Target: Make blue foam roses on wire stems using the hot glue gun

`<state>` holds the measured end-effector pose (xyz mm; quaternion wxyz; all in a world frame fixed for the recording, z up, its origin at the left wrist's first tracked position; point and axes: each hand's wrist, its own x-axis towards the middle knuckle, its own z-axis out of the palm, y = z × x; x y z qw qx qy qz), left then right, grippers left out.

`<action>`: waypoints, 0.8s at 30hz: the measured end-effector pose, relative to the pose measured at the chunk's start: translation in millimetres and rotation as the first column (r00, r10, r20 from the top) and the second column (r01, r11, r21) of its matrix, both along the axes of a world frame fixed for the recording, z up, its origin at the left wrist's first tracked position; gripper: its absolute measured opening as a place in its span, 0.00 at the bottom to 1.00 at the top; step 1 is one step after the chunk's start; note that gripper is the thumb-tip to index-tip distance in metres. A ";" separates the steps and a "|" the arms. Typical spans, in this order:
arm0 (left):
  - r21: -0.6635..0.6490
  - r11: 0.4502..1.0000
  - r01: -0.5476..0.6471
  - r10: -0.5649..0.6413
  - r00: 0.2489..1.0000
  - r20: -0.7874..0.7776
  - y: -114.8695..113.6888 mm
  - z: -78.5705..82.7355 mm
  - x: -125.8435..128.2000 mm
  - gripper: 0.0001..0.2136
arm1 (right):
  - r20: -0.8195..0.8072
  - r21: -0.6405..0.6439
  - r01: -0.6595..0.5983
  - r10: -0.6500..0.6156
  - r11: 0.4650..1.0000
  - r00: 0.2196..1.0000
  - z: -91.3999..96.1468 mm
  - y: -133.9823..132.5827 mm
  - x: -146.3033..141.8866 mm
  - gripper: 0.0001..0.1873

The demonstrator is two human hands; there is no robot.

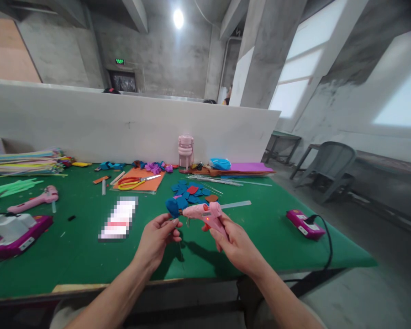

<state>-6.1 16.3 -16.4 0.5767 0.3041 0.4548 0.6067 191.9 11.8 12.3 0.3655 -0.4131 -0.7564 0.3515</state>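
My right hand [238, 242] is wrapped round the handle of a pink hot glue gun [205, 211], a small light glowing on its side. A clear glue stick [238, 204] juts from the gun's rear. The nozzle points left and meets, or nearly meets, a small blue flower [172, 207]; contact is hard to tell. My left hand [159, 240] is closed in a pinch just below this flower, with a thin wire stem [181, 251] hanging down beneath the fingers. Behind the gun lie loose blue petal pieces [188, 194], with a red piece [192, 189] and a brown piece [211, 198] among them.
Orange-handled scissors [137, 182] rest on orange sheets [150, 185]. At left are a second pink glue gun [36, 200] and a purple power strip [23, 240]; another strip [304, 224] sits right, its cable over the table edge. A pink bottle [185, 153] stands by the white partition [89, 123].
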 end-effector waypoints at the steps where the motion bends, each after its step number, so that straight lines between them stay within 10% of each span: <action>1: -0.002 1.000 0.000 0.000 1.000 0.003 0.0 0.4 0.1 0.14 | 0.004 0.010 0.000 0.000 1.000 1.000 0.1 0.0 0.2 0.13; 24: -0.014 1.000 0.019 -0.019 1.000 -0.004 0.3 1.1 0.4 0.13 | 0.047 0.094 0.041 -0.045 0.995 0.998 -4.0 0.4 4.0 0.17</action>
